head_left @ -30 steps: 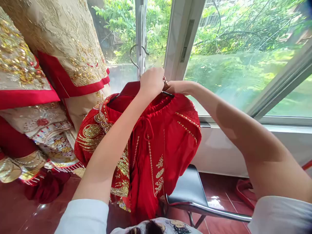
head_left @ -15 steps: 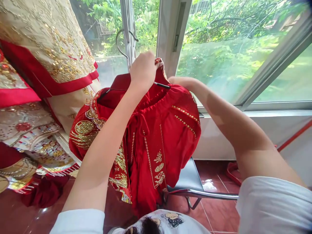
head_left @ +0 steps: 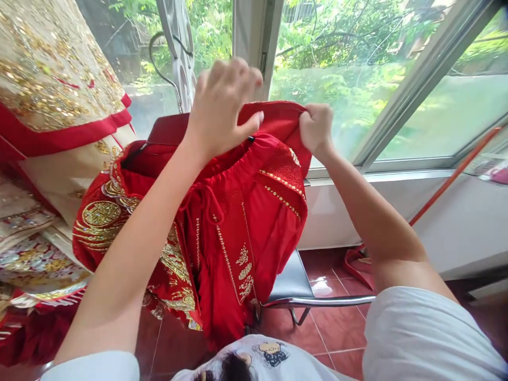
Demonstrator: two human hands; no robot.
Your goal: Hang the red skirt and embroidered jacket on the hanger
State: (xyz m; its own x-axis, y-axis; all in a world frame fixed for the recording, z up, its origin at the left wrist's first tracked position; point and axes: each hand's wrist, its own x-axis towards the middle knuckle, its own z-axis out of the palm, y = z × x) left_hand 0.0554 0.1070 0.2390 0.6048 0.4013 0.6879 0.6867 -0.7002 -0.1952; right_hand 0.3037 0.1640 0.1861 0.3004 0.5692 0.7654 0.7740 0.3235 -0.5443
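A red jacket point(head_left: 281, 174) with gold embroidery and beaded trim hangs in front of me on a hanger point(head_left: 161, 74). Its metal hook shows at upper left, and part of a black bar shows inside the neckline. Within the jacket is a red gathered garment point(head_left: 226, 312) with a tied cord. My left hand point(head_left: 224, 106) hovers over the collar area, fingers spread and slightly blurred, holding nothing. My right hand point(head_left: 317, 127) is closed on the jacket's upper right edge, pulling the red fabric out taut. The fabric hides those fingertips.
Beige and red embroidered costumes point(head_left: 59, 79) hang close at left. Behind the jacket stand windows with a metal frame point(head_left: 381, 121). Below is a black chair point(head_left: 291, 278) with a chrome rail, on a red tiled floor point(head_left: 337, 328). An orange pole point(head_left: 452, 177) leans at right.
My left hand has let go of the collar and opened. My right hand has come up from behind the jacket, drawing its edge out to the right. The view has shifted rightward.
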